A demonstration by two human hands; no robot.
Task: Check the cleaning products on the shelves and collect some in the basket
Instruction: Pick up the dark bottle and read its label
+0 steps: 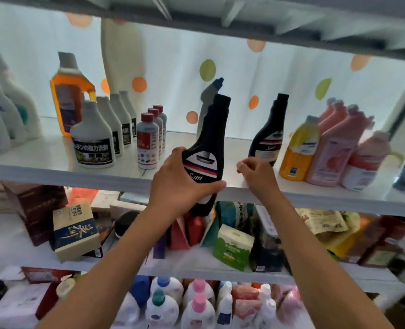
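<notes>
My left hand grips a black bottle with a red, white and blue label, held tilted in front of the white upper shelf. My right hand hovers just right of it at the shelf edge, fingers loosely curled and holding nothing. A second black bottle of the same kind stands on the shelf behind my right hand. No basket is in view.
On the upper shelf stand white bottles, red-capped bottles, an orange jug, a grey bottle, a yellow bottle and pink bottles. Boxes and pouches fill the middle shelf; detergent bottles crowd below.
</notes>
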